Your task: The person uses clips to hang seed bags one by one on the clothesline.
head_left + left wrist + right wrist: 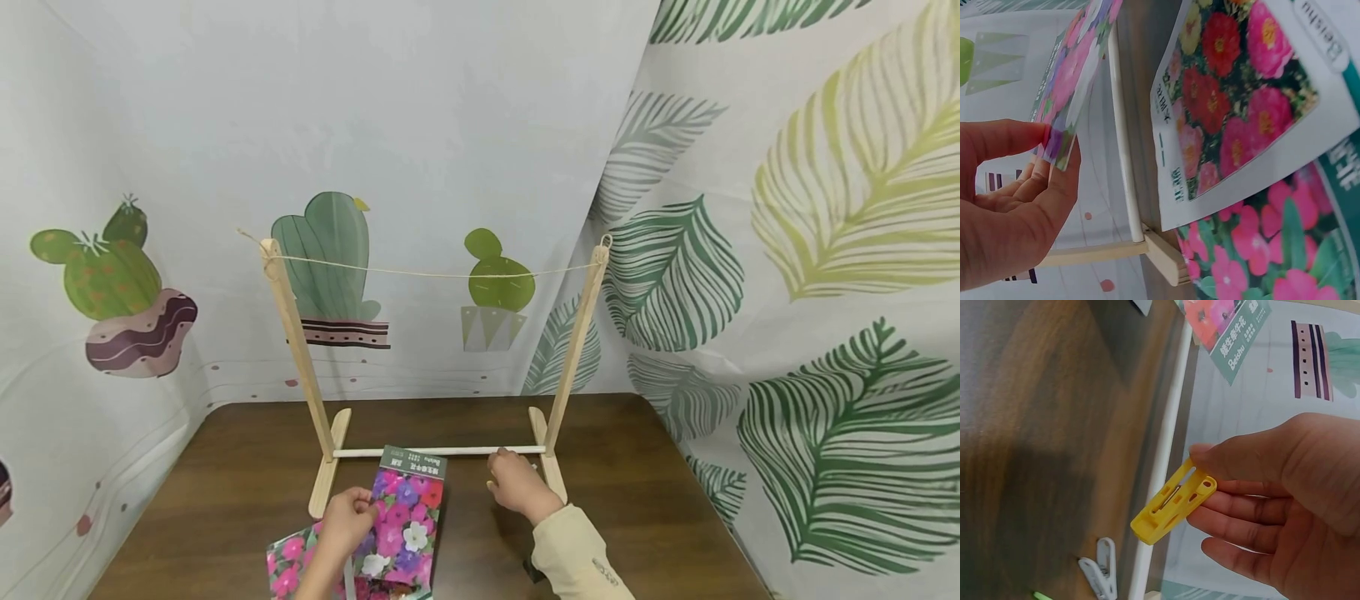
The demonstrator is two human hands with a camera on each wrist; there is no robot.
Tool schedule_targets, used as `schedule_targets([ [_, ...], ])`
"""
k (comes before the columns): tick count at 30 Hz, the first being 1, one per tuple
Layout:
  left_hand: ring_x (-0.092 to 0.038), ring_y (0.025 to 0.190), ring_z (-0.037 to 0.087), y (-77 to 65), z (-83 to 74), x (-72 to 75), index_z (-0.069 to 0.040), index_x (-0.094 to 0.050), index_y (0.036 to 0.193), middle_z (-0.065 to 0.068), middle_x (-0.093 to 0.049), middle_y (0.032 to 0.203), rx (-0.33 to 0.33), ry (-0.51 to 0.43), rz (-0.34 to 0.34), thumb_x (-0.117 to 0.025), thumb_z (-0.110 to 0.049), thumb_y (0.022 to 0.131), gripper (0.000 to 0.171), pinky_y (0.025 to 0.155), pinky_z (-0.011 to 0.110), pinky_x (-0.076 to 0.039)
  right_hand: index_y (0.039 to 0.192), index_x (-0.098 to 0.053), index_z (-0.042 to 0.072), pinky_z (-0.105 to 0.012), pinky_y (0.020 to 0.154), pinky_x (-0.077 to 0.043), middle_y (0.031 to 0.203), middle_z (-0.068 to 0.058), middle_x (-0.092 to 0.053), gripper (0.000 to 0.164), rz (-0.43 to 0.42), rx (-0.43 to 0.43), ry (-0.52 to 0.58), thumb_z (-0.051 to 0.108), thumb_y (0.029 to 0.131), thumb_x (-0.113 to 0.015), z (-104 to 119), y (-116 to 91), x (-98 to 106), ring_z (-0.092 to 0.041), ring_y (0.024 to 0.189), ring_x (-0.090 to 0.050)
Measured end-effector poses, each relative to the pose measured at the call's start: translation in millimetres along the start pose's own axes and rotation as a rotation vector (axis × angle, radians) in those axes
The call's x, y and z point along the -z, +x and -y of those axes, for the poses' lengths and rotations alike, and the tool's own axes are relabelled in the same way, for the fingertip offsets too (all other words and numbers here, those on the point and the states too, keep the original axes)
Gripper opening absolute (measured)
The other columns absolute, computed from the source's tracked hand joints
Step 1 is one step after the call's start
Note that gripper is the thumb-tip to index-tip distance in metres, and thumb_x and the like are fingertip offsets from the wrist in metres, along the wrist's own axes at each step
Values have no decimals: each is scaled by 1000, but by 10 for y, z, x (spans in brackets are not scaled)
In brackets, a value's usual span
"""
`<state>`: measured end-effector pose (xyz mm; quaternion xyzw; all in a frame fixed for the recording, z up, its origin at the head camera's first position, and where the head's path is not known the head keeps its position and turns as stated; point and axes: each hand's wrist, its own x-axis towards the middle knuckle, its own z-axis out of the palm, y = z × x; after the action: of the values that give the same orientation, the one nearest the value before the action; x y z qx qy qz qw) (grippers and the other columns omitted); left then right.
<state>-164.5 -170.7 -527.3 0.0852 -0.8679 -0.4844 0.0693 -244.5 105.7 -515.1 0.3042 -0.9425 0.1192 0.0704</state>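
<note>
My left hand (348,518) pinches a flower seed packet (406,521) by its edge, between thumb and fingers. Pink, purple, red and white blooms cover its front, with a dark green band at the top. In the right wrist view, a yellow clothespin (1172,503) is held between the thumb and fingers of my right hand (1260,500); from the head it is largely hidden. More flower packets lie below the left hand, one with red and pink blooms (1235,100) and another with pink blooms (1254,250).
A wooden frame with two posts (300,350) has a string (420,272) tied across its top and a white rod (472,451) low down. On the brown table (622,467), a white clothespin (1100,570) and a green piece (1041,595) lie near the right hand.
</note>
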Motion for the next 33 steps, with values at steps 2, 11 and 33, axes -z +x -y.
schedule_targets([
  [2, -50, 60, 13, 20, -5, 14, 10, -62, 86, 4, -59, 66, -18, 6, -1, -66, 2, 77, 13, 55, 27, -43, 77, -60, 6, -32, 56, -44, 73, -2, -50, 17, 0, 8, -13, 10, 79, -75, 16, 15, 29, -20, 63, -54],
  [11, -50, 61, 13, 80, -94, 114, 9, -62, 87, 4, -60, 68, -42, 39, -30, -67, 0, 79, 13, 57, 29, -44, 84, -63, 2, -35, 63, -49, 77, -5, -54, 17, -36, 41, -56, 10, 78, -77, 49, 78, 135, -24, 70, -58],
  [33, -55, 66, 14, 193, -310, 484, 7, -65, 91, 6, -65, 72, -39, 56, -98, -62, -4, 85, 12, 63, 31, -45, 84, -59, 2, -38, 62, -48, 75, -6, -52, 21, -172, 147, -99, 7, 76, -78, 133, 184, 409, -25, 69, -56],
])
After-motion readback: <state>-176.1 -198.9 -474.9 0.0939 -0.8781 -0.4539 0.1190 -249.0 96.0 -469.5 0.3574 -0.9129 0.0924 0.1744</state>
